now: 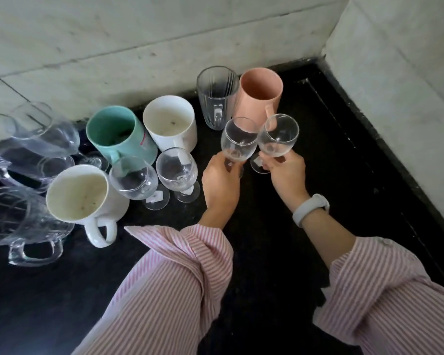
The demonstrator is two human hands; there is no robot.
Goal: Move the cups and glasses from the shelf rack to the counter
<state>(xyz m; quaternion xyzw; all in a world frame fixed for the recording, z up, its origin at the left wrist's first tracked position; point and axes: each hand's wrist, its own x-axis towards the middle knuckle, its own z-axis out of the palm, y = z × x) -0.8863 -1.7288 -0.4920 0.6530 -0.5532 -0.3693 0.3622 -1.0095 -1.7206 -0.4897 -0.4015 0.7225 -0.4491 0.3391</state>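
Observation:
My left hand (222,180) grips the stem of a small wine glass (239,138). My right hand (286,172) grips a second wine glass (278,134) right beside it, their bowls nearly touching. Both glasses stand upright, low over the black counter (280,252), in front of a pink mug (260,92) and a ribbed glass mug (217,94). To the left stand two more wine glasses (177,170) (135,179), a teal mug (118,133) and two white mugs (169,121) (80,193). The shelf rack is out of view.
Several clear glass mugs and glasses (23,216) crowd the left edge of the counter. A pale tiled wall (139,47) runs behind the cups, and a second wall (400,85) closes the corner on the right. Striped sleeves fill the foreground.

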